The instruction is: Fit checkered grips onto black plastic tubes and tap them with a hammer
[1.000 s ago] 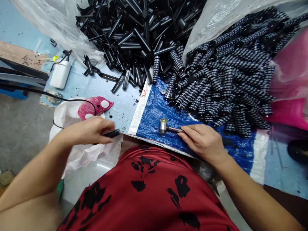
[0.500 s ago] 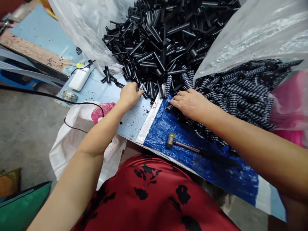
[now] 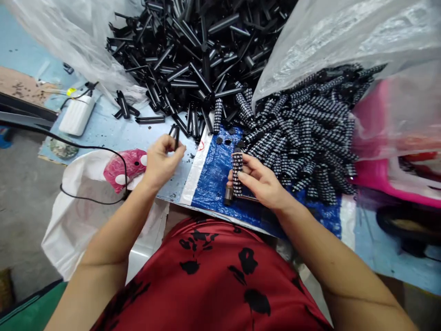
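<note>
- Our left hand (image 3: 162,161), in the head view, is pinching a slim black tube (image 3: 175,133) between thumb and fingers, just in front of the heap of black tubes (image 3: 179,55).
- Our right hand (image 3: 263,180) is gripping a black-and-white patterned roller (image 3: 237,177) with thumb and fingers; we are holding it nearly upright over the blue sheet (image 3: 208,179).
- Behind the roller's lower end, a small hammer (image 3: 228,195) is lying on the sheet, partly hidden.
- Beyond our right hand, many patterned rollers (image 3: 303,133) are lying piled beside a pink bin (image 3: 375,177).
- To our left, a white bottle (image 3: 77,115) is resting on the light-blue tabletop (image 3: 110,131).
</note>
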A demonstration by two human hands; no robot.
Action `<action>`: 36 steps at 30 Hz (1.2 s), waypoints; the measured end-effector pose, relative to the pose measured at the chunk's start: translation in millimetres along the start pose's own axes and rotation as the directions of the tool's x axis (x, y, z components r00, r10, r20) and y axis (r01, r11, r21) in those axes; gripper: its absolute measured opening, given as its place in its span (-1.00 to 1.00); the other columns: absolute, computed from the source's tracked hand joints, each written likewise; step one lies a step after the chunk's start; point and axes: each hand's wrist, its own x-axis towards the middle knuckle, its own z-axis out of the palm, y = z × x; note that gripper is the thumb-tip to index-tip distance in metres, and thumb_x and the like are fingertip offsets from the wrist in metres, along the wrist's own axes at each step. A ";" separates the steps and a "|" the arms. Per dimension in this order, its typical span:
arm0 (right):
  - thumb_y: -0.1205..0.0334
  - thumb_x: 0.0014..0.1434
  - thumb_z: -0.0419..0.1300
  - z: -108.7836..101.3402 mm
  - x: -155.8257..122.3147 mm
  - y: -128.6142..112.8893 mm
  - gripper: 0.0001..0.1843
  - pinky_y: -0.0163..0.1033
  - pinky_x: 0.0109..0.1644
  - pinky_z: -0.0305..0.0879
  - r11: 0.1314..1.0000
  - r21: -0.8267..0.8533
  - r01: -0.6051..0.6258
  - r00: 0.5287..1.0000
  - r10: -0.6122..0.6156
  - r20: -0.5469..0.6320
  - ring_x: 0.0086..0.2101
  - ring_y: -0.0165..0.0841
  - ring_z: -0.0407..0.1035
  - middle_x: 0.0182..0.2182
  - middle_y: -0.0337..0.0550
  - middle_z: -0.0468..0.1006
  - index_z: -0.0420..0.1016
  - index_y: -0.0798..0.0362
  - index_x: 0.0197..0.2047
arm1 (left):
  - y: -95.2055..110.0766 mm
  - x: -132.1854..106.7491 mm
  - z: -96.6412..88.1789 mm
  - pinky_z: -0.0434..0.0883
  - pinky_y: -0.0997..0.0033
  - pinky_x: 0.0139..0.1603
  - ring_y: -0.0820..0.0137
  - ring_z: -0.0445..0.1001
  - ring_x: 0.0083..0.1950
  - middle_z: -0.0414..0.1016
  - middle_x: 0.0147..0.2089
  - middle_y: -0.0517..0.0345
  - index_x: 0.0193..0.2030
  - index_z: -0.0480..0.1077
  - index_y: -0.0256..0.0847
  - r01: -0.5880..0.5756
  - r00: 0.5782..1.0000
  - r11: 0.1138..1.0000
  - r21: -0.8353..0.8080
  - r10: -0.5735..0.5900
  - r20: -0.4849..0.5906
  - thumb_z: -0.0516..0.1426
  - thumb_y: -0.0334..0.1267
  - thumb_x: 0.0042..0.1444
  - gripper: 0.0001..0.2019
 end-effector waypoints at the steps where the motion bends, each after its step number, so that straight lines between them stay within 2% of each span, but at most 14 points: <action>1: -0.20 0.33 0.22 4.9 -6.3 3.2 -0.16 -0.17 -0.10 0.56 0.976 0.194 -0.095 0.996 0.093 0.016 -0.21 -0.37 0.58 -0.10 -0.09 0.58 0.03 0.04 0.46 | 7.1 -12.8 6.8 0.38 0.28 -0.10 0.34 0.45 -0.20 0.50 -0.27 0.10 -0.32 0.33 -0.19 -0.110 0.992 0.993 0.037 0.108 0.069 0.19 -0.19 0.27 -0.81; 3: -0.25 0.29 0.25 12.5 -13.7 4.7 -0.16 -0.22 -0.18 0.54 0.894 0.416 -0.168 0.985 0.172 0.028 -0.28 -0.41 0.54 -0.17 -0.17 0.55 0.07 0.01 0.41 | 18.0 -32.7 21.4 0.37 0.12 0.10 0.18 0.51 0.05 0.61 -0.06 -0.02 -0.20 0.49 -0.18 -0.372 0.921 0.903 0.214 0.331 0.203 0.16 -0.21 0.37 -0.86; 5: -0.32 0.28 0.23 16.4 -17.9 1.6 -0.23 -0.27 -0.24 0.50 0.863 0.485 -0.143 0.986 0.164 -0.002 -0.34 -0.45 0.50 -0.25 -0.22 0.50 0.20 0.02 0.31 | 23.0 -42.8 32.5 0.32 0.00 0.11 0.06 0.49 0.11 0.61 0.00 -0.11 -0.11 0.58 -0.15 -0.550 0.833 0.725 0.415 0.436 0.342 0.12 -0.25 0.42 -0.81; 7: -0.43 0.24 0.22 17.7 -21.4 -1.9 -0.23 -0.29 -0.29 0.47 0.854 0.505 -0.122 0.985 0.165 -0.040 -0.38 -0.46 0.46 -0.31 -0.23 0.46 0.28 0.05 0.18 | 23.3 -44.5 36.6 0.30 0.03 -0.02 0.08 0.51 -0.05 0.60 -0.13 -0.13 -0.03 0.60 -0.16 -0.621 0.776 0.593 0.512 0.374 0.508 0.05 -0.33 0.43 -0.74; 10: -0.56 0.09 0.29 17.7 -24.4 -2.4 -0.15 -0.30 -0.33 0.44 0.827 0.547 -0.130 0.969 0.222 -0.106 -0.40 -0.46 0.44 -0.34 -0.22 0.46 0.31 0.07 0.02 | 21.9 -40.7 31.2 0.27 0.15 -0.20 0.17 0.49 -0.23 0.56 -0.26 -0.07 0.06 0.57 -0.23 -0.625 0.700 0.608 0.490 0.158 0.697 0.01 -0.41 0.39 -0.68; 12: -0.60 -0.01 0.33 17.9 -23.4 -0.2 -0.09 -0.31 -0.32 0.44 0.812 0.572 -0.117 0.956 0.248 -0.157 -0.38 -0.46 0.45 -0.32 -0.21 0.48 0.32 0.07 -0.02 | 22.6 -39.7 25.4 0.30 0.21 -0.19 0.21 0.50 -0.20 0.57 -0.19 -0.08 0.02 0.53 -0.27 -0.535 0.729 0.703 0.469 0.102 0.677 0.00 -0.37 0.39 -0.72; 17: -0.56 0.01 0.34 19.0 -15.4 5.4 -0.14 -0.36 -0.46 0.21 0.811 0.584 -0.039 0.941 0.227 -0.252 -0.53 -0.54 0.27 -0.47 -0.29 0.35 0.35 0.10 -0.11 | 21.8 -48.4 28.7 0.31 0.25 -0.15 0.30 0.40 -0.25 0.45 -0.29 0.02 -0.31 0.31 -0.21 -0.231 0.913 0.900 0.369 0.070 0.401 0.10 -0.05 0.41 -0.69; 20: -0.57 0.07 0.29 18.9 -14.5 5.9 -0.17 -0.38 -0.53 0.00 0.799 0.601 -0.007 0.935 0.219 -0.280 -0.62 -0.60 0.06 -0.54 -0.36 0.22 0.36 0.07 -0.05 | 19.9 -55.1 42.8 0.27 0.31 -0.26 0.39 0.34 -0.37 0.34 -0.39 0.18 -0.14 0.32 -0.19 0.016 0.979 0.988 0.154 -0.046 0.197 0.15 -0.15 0.31 -0.83; 23: -0.55 0.11 0.27 18.8 -17.9 4.9 -0.18 -0.37 -0.55 -0.03 0.788 0.615 0.006 0.934 0.216 -0.286 -0.65 -0.59 -0.01 -0.57 -0.40 0.16 0.38 0.02 0.06 | 30.3 -58.1 53.5 0.25 0.39 -0.42 0.46 0.31 -0.51 0.32 -0.41 0.31 0.21 0.24 -0.16 0.309 0.940 0.906 -0.289 -0.244 0.237 0.22 -0.03 0.26 -0.52; 26: -0.51 0.11 0.28 20.3 -20.9 5.0 -0.23 -0.37 -0.56 0.00 0.755 0.654 0.041 0.924 0.221 -0.313 -0.65 -0.58 0.00 -0.57 -0.40 0.17 0.38 0.01 0.03 | 54.7 -59.8 59.9 0.25 0.44 -0.49 0.52 0.34 -0.54 0.42 -0.37 0.25 0.05 0.31 -0.18 0.466 0.866 0.738 -0.488 -0.267 0.423 0.22 0.10 0.28 -0.57; 29: -0.40 0.14 0.27 26.2 -18.2 6.1 -0.34 -0.36 -0.40 0.31 0.718 0.685 0.121 0.876 0.247 -0.414 -0.49 -0.54 0.29 -0.44 -0.27 0.37 0.37 0.05 -0.07 | 80.8 -65.2 73.0 0.23 0.45 -0.51 0.55 0.31 -0.56 0.46 -0.36 0.23 -0.09 0.31 -0.18 0.483 0.836 0.706 -0.517 -0.195 0.513 0.23 0.11 0.30 -0.61; 31: -0.36 0.18 0.21 32.1 -14.0 6.4 -0.39 -0.30 -0.18 0.50 0.739 0.659 0.142 0.845 0.256 -0.469 -0.25 -0.45 0.48 -0.23 -0.13 0.52 0.38 0.05 -0.08 | 92.8 -70.1 86.6 0.31 0.43 -0.42 0.53 0.33 -0.48 0.48 -0.33 0.21 -0.14 0.36 -0.19 0.435 0.860 0.731 -0.526 -0.162 0.484 0.32 0.08 0.22 -0.61; 34: -0.39 0.29 0.06 37.6 -11.2 8.6 -0.33 -0.16 0.11 0.57 0.824 0.551 0.129 0.838 0.206 -0.505 0.05 -0.31 0.52 0.09 0.03 0.55 0.42 0.08 0.04 | 99.8 -74.4 102.6 0.38 0.38 -0.24 0.46 0.36 -0.32 0.48 -0.30 0.18 -0.22 0.47 -0.20 0.330 0.911 0.788 -0.519 -0.122 0.394 0.43 0.02 0.06 -0.62; 36: -0.42 0.33 0.04 34.2 -15.9 13.0 -0.23 -0.08 0.28 0.53 0.917 0.371 0.148 0.857 0.068 -0.510 0.21 -0.23 0.47 0.26 0.12 0.46 0.41 0.10 0.21 | 99.5 -74.6 102.9 0.34 0.37 -0.26 0.44 0.31 -0.33 0.44 -0.34 0.18 -0.24 0.49 -0.21 0.332 0.913 0.794 -0.510 -0.133 0.387 0.41 0.03 0.07 -0.64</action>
